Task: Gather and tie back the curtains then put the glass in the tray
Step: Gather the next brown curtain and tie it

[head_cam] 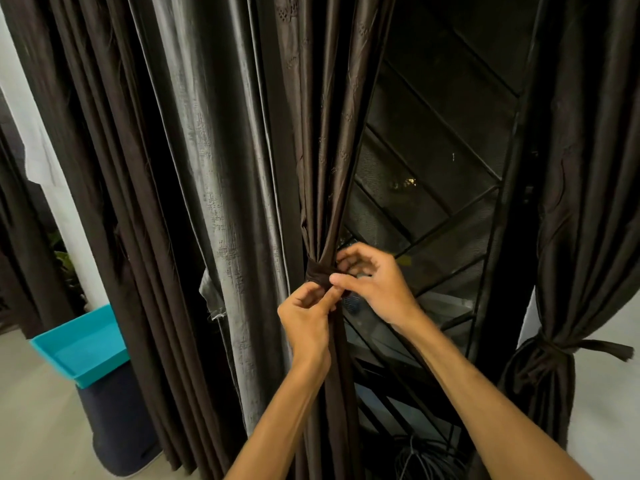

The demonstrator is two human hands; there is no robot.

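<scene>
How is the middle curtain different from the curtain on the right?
The middle curtain is being tied: the left hand and right hand pinch its band. The right curtain is already tied, and nobody touches it. The middle curtain's band sits higher in the picture than the right curtain's tie, which has a loose end sticking out. Both are dark brown and gathered.

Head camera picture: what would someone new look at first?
Probably the two hands in the middle: the left hand and right hand pinch a dark tie band wrapped round the gathered brown curtain. Next, the bright turquoise tray at the lower left stands out against the dark, and a second curtain, already tied back, hangs at the right.
</scene>
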